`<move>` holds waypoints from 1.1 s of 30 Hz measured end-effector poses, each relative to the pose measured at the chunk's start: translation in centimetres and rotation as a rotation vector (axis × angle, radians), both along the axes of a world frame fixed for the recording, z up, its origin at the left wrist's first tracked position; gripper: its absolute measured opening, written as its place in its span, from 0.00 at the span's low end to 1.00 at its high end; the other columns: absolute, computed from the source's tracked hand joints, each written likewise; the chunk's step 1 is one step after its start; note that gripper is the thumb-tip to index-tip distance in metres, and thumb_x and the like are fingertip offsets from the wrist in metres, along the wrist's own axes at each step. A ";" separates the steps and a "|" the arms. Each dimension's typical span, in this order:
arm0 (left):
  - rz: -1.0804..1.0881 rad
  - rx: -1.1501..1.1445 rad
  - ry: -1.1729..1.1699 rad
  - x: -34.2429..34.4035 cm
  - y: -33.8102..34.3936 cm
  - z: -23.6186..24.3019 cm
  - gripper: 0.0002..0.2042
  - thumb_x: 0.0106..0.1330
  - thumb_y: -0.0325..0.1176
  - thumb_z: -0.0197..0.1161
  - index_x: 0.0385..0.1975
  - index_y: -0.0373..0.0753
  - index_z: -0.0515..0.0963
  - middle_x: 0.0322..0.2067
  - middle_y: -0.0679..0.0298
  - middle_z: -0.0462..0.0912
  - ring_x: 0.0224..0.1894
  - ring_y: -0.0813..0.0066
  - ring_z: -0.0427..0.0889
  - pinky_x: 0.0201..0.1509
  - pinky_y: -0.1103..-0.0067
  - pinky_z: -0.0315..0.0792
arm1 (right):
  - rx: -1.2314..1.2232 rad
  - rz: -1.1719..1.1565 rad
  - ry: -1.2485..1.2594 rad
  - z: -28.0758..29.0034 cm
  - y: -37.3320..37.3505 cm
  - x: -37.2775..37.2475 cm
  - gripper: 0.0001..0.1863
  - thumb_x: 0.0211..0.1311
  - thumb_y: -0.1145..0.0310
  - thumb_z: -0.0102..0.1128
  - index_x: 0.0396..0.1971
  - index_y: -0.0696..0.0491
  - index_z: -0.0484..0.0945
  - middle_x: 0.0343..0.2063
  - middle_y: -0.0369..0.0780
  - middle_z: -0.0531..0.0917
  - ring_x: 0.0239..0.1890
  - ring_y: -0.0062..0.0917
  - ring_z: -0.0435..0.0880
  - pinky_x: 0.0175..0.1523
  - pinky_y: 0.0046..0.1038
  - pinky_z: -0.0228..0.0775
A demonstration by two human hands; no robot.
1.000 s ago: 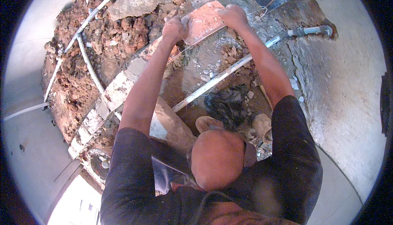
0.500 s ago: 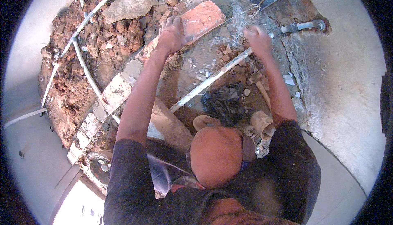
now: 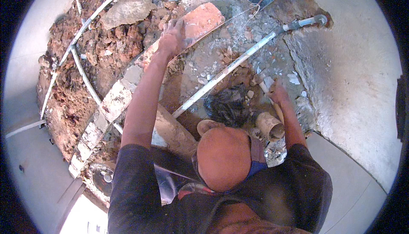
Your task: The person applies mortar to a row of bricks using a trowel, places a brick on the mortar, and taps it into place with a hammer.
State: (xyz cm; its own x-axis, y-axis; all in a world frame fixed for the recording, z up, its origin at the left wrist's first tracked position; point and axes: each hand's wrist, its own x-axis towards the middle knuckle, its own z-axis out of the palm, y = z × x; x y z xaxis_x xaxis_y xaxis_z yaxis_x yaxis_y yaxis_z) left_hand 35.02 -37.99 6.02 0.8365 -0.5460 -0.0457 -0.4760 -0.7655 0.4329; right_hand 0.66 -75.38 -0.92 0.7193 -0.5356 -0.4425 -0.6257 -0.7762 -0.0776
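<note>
My left hand (image 3: pixel 172 38) lies with fingers spread over a reddish brick (image 3: pixel 205 20), pressing on its left part. The brick sits at the far end of a mortared row of bricks (image 3: pixel 117 100). A thin string (image 3: pixel 232 19) runs close along the brick's right edge. My right hand (image 3: pixel 277 93) is closed around what looks like a hammer (image 3: pixel 278 112), close to its head. The tool's wooden handle points back toward my forearm; the fingers partly hide it. It lies low over the dirt, beside a short open pipe piece (image 3: pixel 270 126).
A long white pipe (image 3: pixel 217 80) crosses the trench between my hands and meets an elbow at the right wall (image 3: pixel 341 63). Black plastic (image 3: pixel 228 106) lies in the dirt. More thin pipes (image 3: pixel 83 68) cross the rubble at left, near a flat stone (image 3: pixel 128 10).
My right hand has come down from the string beside the white pipe to the hammer and closed on it. The left hand stays on the brick. The whole view has shifted slightly.
</note>
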 end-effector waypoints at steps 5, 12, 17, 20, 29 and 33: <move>-0.022 -0.063 -0.006 0.0 -0.2 -0.4 0.38 0.52 0.45 0.70 0.63 0.39 0.62 0.59 0.49 0.65 0.63 0.47 0.62 0.66 0.63 0.62 | 0.054 0.089 0.395 -2.9 -3.3 -3.8 0.31 0.51 0.56 0.67 0.50 0.59 0.70 0.45 0.53 0.80 0.50 0.50 0.78 0.53 0.46 0.70; -0.049 -0.034 0.000 0.4 1.1 -2.1 0.35 0.59 0.47 0.65 0.63 0.38 0.60 0.63 0.46 0.60 0.65 0.42 0.59 0.68 0.60 0.59 | -0.050 0.061 -0.114 6.4 1.2 -3.3 0.20 0.58 0.56 0.60 0.39 0.58 0.75 0.31 0.54 0.80 0.38 0.50 0.79 0.43 0.47 0.69; -0.131 0.052 -0.045 0.5 0.7 -3.0 0.37 0.61 0.49 0.62 0.67 0.39 0.57 0.66 0.43 0.55 0.68 0.40 0.54 0.70 0.60 0.54 | 0.015 -0.100 -0.290 7.6 1.5 -2.7 0.18 0.65 0.56 0.53 0.32 0.58 0.75 0.23 0.49 0.79 0.28 0.43 0.78 0.35 0.40 0.68; -0.056 0.058 0.011 0.1 0.7 -2.6 0.38 0.62 0.50 0.61 0.68 0.38 0.55 0.67 0.42 0.54 0.69 0.41 0.53 0.71 0.60 0.53 | 0.097 -0.054 -0.556 11.1 4.4 2.0 0.18 0.66 0.56 0.52 0.28 0.59 0.75 0.19 0.45 0.76 0.22 0.35 0.76 0.31 0.36 0.65; -0.095 0.053 0.028 0.0 0.9 -1.2 0.38 0.63 0.50 0.60 0.68 0.36 0.54 0.68 0.42 0.52 0.69 0.40 0.53 0.72 0.60 0.52 | 0.347 0.197 -0.726 13.2 13.2 17.7 0.18 0.65 0.55 0.54 0.35 0.58 0.78 0.23 0.47 0.78 0.28 0.39 0.79 0.37 0.39 0.69; -0.086 0.076 0.047 0.1 0.6 -2.2 0.38 0.63 0.50 0.60 0.68 0.37 0.53 0.68 0.43 0.51 0.69 0.41 0.53 0.72 0.61 0.52 | 0.289 0.288 -0.633 10.8 13.5 21.6 0.20 0.64 0.54 0.54 0.35 0.58 0.78 0.28 0.52 0.80 0.34 0.50 0.78 0.41 0.44 0.68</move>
State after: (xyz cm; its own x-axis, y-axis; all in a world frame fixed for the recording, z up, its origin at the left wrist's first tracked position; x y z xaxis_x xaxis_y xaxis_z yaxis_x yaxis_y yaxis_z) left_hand 35.13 -37.36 3.82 0.7829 -0.6090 -0.1272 -0.5218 -0.7541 0.3987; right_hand 22.22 -61.88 9.87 0.9769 -0.2134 0.0073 -0.1696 -0.7964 -0.5805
